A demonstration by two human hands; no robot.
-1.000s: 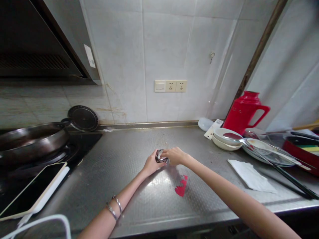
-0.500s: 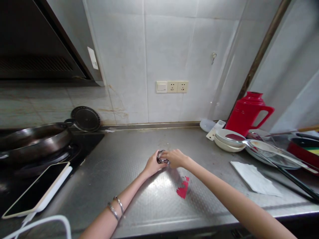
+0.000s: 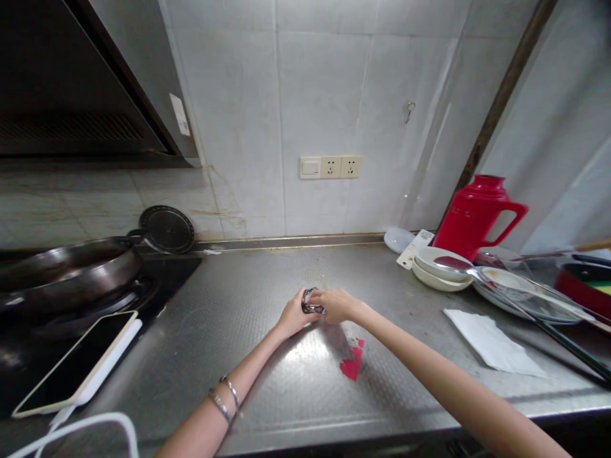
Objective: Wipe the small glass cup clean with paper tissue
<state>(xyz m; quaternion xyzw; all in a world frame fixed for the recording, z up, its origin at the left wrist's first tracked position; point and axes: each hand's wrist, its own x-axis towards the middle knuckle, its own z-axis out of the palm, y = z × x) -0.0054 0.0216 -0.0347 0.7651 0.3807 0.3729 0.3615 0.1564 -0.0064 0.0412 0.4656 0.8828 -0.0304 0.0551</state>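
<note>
A small round dark-rimmed container [image 3: 312, 308], patterned or shiny, is held over the steel counter [image 3: 229, 318]. My left hand [image 3: 292, 315] is wrapped round its left side. From the right, my right hand [image 3: 338, 305] reaches onto it, fingers bent at its open top; the fingertips are partly hidden, and whether they hold anything is too small to tell. A torn red patch [image 3: 352, 364] lies on the counter just in front of my right hand.
At the left are a metal pan [image 3: 86, 270] on the stove and a phone [image 3: 76, 362] with a white cable. Bowls [image 3: 442, 273], a red thermos [image 3: 472, 213], plates with utensils and a white tissue [image 3: 491, 340] occupy the right side.
The view has shifted very slightly. Both hands stay at the container, with no clear change in grip.
</note>
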